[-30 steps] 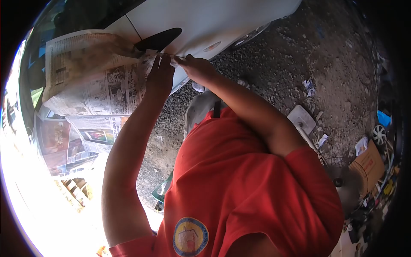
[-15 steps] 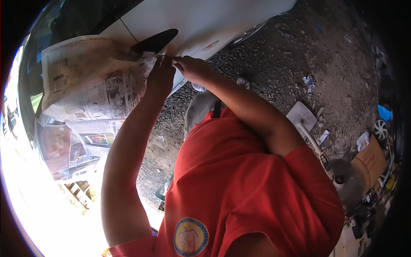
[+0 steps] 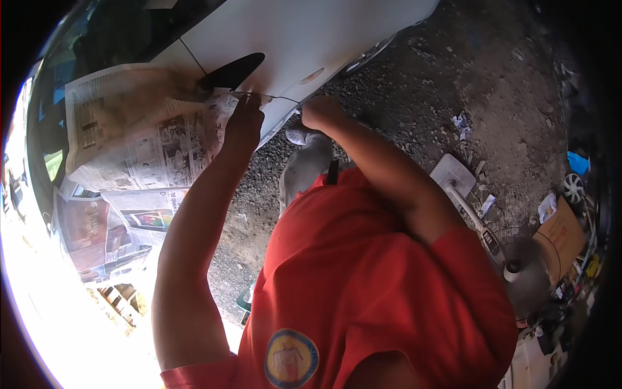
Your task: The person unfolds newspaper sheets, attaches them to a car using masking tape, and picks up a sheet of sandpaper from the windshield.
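My left hand lies against a white car body panel, fingers stretched along the edge of a newspaper sheet. Just above the fingertips is a dark pointed piece, perhaps a side mirror. To the right, my right hand is closed near the panel's lower edge; what it grips is hidden. A thin dark line crosses between both hands; I cannot tell whether it is a panel seam or a pulled strip. A small pale bit shows beside the right hand.
More printed paper hangs below the sheet at left. Gravelly ground lies under the car. On the right are a standing fan with a white base, a cardboard box and scattered clutter.
My right hand has moved right, away from my left hand, and closed into a fist. The left hand stays near the same spot by the newspaper edge. The view has shifted slightly.
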Available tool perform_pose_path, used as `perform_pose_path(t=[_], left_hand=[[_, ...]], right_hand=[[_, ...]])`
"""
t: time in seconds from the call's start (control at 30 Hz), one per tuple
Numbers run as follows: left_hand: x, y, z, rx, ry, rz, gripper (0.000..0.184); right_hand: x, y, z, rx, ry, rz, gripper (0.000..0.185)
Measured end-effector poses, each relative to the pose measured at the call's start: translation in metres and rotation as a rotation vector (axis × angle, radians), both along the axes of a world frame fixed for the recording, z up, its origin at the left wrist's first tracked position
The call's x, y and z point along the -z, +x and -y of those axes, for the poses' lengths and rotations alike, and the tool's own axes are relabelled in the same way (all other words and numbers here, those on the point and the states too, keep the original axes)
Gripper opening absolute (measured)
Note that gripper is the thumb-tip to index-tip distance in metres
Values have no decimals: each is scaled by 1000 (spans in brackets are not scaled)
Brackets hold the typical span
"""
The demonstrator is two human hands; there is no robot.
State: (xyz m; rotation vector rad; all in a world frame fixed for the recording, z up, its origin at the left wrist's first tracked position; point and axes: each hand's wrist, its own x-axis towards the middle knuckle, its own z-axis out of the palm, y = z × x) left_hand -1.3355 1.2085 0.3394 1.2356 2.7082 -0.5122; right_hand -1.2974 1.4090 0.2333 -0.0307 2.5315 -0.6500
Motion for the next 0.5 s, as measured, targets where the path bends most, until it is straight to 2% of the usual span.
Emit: perform_pose_path(t=[0.07,0.17,0.23,0.27,0.37,0.4,0.43,0.5], left_hand=[[11,-5,6,-27,44,37,23],[31,-5,12,-148,309,185,40],[51,-4,18,-188,362,207,48],[56,-3,18,-208,388,220,53],[51,5,-6,-525,480,381,41],[66,7,10,54,203,-24,28],[62,11,0,-8,272,19,19],[30,30,-31,153,133,-48,22]], right_hand=[[18,29,-35,47,-11,103,30],[61,87,-83,31,-6,246,33],[50,127,-111,247,-54,214,40],[50,143,-122,221,-40,241,38],[42,169,-138,281,-115,238,33],[37,173,-138,318,-162,220,31],[33,173,-136,312,-215,143,29],[27,172,-130,291,-326,-11,26]])
